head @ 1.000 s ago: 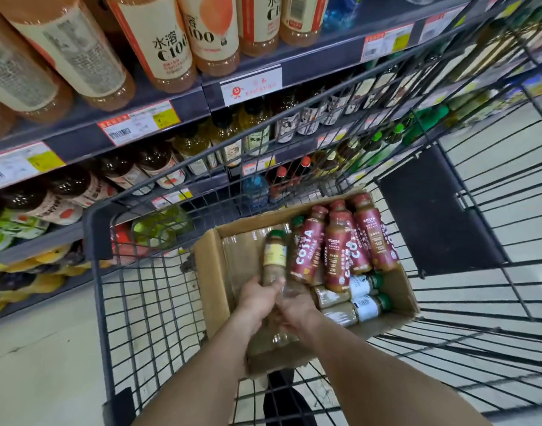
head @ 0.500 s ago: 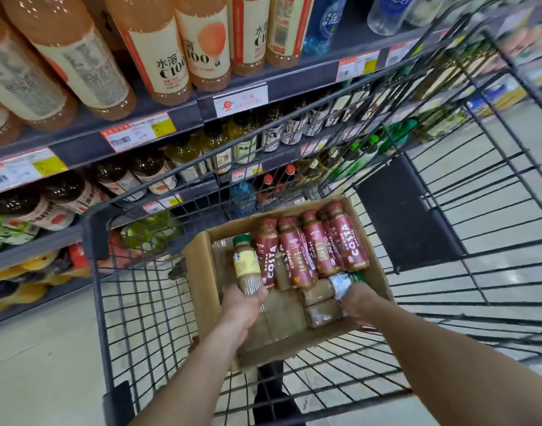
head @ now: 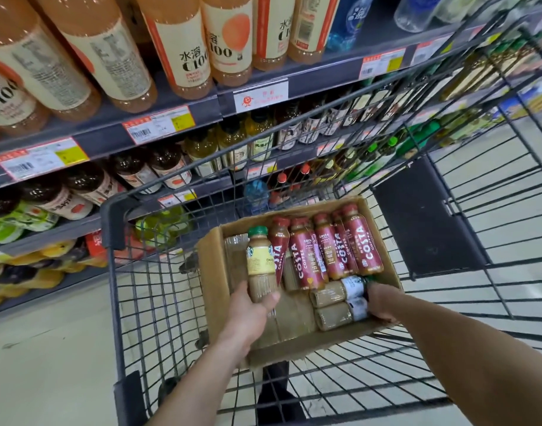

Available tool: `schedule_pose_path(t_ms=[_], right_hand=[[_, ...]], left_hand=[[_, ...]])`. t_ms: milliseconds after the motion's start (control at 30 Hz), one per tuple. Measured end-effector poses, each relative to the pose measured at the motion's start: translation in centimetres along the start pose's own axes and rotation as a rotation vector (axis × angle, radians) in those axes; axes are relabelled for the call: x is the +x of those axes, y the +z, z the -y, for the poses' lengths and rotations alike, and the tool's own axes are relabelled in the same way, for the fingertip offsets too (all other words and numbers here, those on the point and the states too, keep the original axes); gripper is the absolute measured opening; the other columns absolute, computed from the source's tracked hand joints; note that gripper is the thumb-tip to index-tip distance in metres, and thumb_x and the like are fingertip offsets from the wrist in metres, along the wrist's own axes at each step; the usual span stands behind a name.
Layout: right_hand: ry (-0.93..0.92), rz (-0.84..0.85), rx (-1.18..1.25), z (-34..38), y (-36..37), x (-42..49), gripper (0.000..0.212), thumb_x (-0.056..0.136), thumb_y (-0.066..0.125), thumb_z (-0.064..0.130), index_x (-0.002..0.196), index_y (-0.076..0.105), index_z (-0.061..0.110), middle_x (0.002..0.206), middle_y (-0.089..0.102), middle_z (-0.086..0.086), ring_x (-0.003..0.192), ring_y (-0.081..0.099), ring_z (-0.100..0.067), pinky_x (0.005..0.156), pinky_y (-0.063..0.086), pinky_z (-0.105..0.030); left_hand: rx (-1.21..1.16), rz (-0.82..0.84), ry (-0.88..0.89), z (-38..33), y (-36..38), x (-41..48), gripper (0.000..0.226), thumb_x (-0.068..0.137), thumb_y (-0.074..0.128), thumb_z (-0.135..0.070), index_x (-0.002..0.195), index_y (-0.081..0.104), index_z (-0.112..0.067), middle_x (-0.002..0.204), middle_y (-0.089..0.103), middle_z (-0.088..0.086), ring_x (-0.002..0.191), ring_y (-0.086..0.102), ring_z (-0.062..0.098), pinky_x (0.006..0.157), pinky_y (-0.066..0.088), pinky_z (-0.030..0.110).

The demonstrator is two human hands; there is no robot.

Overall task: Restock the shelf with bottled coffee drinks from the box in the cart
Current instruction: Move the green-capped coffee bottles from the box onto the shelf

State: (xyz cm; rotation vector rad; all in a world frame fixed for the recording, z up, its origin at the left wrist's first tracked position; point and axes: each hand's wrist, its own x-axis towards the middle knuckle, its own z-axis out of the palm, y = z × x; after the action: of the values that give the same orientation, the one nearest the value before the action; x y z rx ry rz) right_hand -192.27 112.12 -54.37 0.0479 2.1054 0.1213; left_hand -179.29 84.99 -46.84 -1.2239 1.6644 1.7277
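change: your right grip [head: 382, 305] has left the left one and gone to the cap ends of the two flat-lying white-labelled coffee bottles [head: 337, 293] | left grip [head: 251, 313] grasps the upright green-capped yellow-labelled coffee bottle [head: 259, 262], low in the brown cardboard box [head: 211, 272] in the black wire cart [head: 111, 229] | right: can't tell if clenched | means: second pick starting, nothing on the grey shelf [head: 103, 138] yet

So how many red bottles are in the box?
5 red bottles, standing in a row at the far side of the box: one half behind the yellow bottle held by the left hand, four to its right. Others may be hidden behind.
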Motion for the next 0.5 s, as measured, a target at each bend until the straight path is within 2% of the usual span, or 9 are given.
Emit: schedule_pose_path(t_ms=[100, 233, 333, 367, 433, 500], right_hand=[[-0.029, -0.018, -0.037, -0.4, -0.6, 0.2, 0.041, 0.095, 0.056, 0.037, 0.134, 0.05, 0.024, 0.123, 0.065, -0.004, 0.103, 0.062, -0.02, 0.096, 0.052, -0.037], [-0.036, -0.027, -0.087, -0.4, -1.3, 0.1, 0.026, 0.097, 0.053, 0.031, 0.119, 0.061, 0.019, 0.118, 0.067, -0.006, 0.101, 0.064, -0.021, 0.094, 0.053, -0.037], [-0.053, -0.038, -0.137, -0.3, -0.7, 0.1, 0.044, 0.1, 0.05, 0.025, 0.142, 0.047, 0.011, 0.143, 0.051, -0.013, 0.126, 0.054, -0.027, 0.104, 0.046, -0.038], [-0.047, -0.024, -0.166, 0.0, -0.6, -0.2, 0.046, 0.1, 0.05, 0.022, 0.144, 0.045, 0.008, 0.146, 0.048, -0.014, 0.131, 0.051, -0.028, 0.106, 0.046, -0.039], [-0.073, -0.01, -0.246, 0.1, -0.4, -0.5, 0.047, 0.099, 0.054, 0.02, 0.143, 0.046, 0.006, 0.147, 0.048, -0.014, 0.132, 0.051, -0.029, 0.106, 0.047, -0.041], [-0.056, 0.003, -0.223, 0.2, -1.1, -1.5, 0.052, 0.095, 0.061, 0.022, 0.143, 0.045, 0.01, 0.141, 0.053, -0.009, 0.127, 0.056, -0.027, 0.101, 0.05, -0.038]], left_hand=[[0.003, 0.018, 0.029, -0.3, -0.7, -0.8, 0.059, 0.09, 0.07, -0.029, 0.143, 0.044, -0.027, 0.127, 0.062, -0.009, 0.112, 0.059, 0.014, 0.107, 0.043, 0.047], [0.034, 0.017, 0.041, -0.4, -1.2, -1.5, 0.059, 0.091, 0.071, -0.028, 0.144, 0.045, -0.026, 0.133, 0.062, -0.005, 0.12, 0.059, 0.018, 0.108, 0.044, 0.047], [0.072, 0.023, 0.051, -0.4, -1.4, -2.3, 0.061, 0.09, 0.07, -0.03, 0.145, 0.043, -0.029, 0.136, 0.059, -0.008, 0.124, 0.057, 0.017, 0.11, 0.041, 0.048], [0.082, 0.025, 0.052, -0.5, -1.5, -2.6, 0.062, 0.09, 0.071, -0.03, 0.145, 0.042, -0.029, 0.137, 0.059, -0.008, 0.126, 0.056, 0.017, 0.111, 0.041, 0.048], [0.089, 0.034, 0.045, -0.4, -1.6, -3.0, 0.062, 0.09, 0.071, -0.03, 0.145, 0.043, -0.03, 0.136, 0.059, -0.009, 0.125, 0.056, 0.017, 0.112, 0.04, 0.05], [0.085, 0.043, 0.042, -0.4, -1.8, -3.6, 0.062, 0.089, 0.072, -0.029, 0.144, 0.043, -0.03, 0.134, 0.06, -0.01, 0.124, 0.057, 0.016, 0.111, 0.041, 0.051]])
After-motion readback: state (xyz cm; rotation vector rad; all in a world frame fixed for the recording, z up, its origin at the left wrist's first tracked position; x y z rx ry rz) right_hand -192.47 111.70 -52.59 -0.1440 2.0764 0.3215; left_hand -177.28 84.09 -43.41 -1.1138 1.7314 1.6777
